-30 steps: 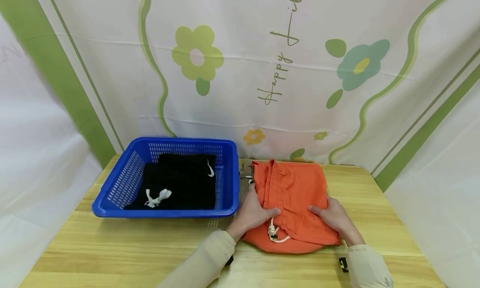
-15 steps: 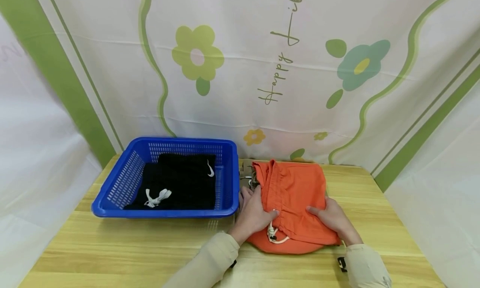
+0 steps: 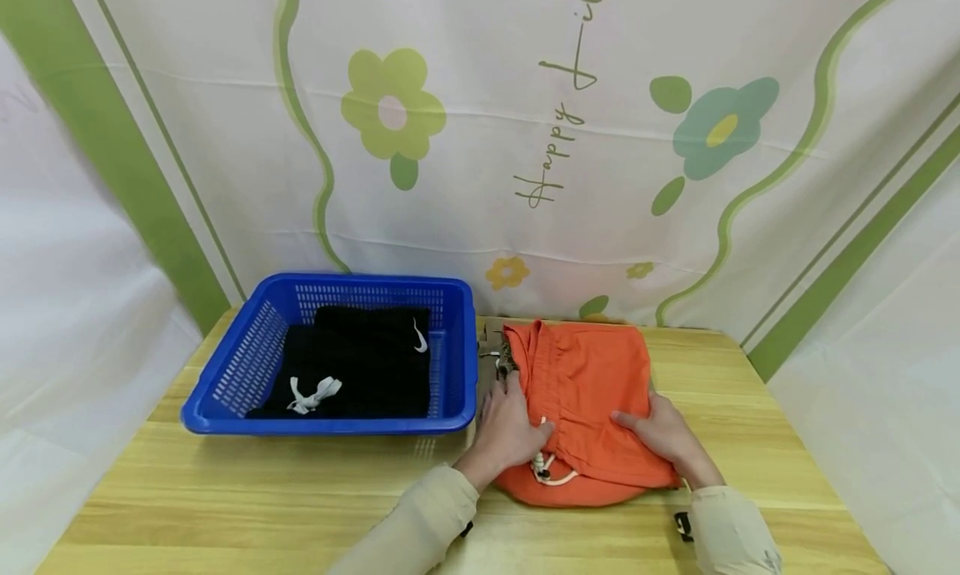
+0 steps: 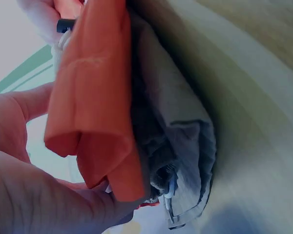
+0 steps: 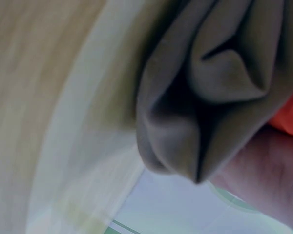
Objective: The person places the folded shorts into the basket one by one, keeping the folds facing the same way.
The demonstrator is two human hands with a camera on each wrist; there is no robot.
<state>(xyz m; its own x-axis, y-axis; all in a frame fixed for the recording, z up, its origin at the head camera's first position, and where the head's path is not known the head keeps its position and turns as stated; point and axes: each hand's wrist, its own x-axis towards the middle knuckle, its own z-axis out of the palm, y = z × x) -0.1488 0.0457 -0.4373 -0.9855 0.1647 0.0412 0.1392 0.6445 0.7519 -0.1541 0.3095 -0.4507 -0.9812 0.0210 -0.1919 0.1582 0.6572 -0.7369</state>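
Folded brown fabric [image 5: 219, 112], its layered folds end-on, spreads from the centre to one o'clock. Orange cloth [image 5: 290, 114] shows at three; the right hand [image 5: 268, 175], at four, touches both. Wooden counter [image 5: 49, 87] at nine; pale backdrop [image 5: 180, 209] at six.

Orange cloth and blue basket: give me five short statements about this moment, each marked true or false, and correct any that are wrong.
1. The left hand and the right hand both touch the orange cloth. True.
2. The blue basket stands to the right of the orange cloth. False: it stands to the left of it.
3. Some black clothing with a white bow lies in the blue basket. True.
4. The right hand grips the rim of the blue basket. False: it is at the right edge of the orange cloth, apart from the blue basket.
5. The right wrist view shows folded taupe fabric next to the orange cloth. True.
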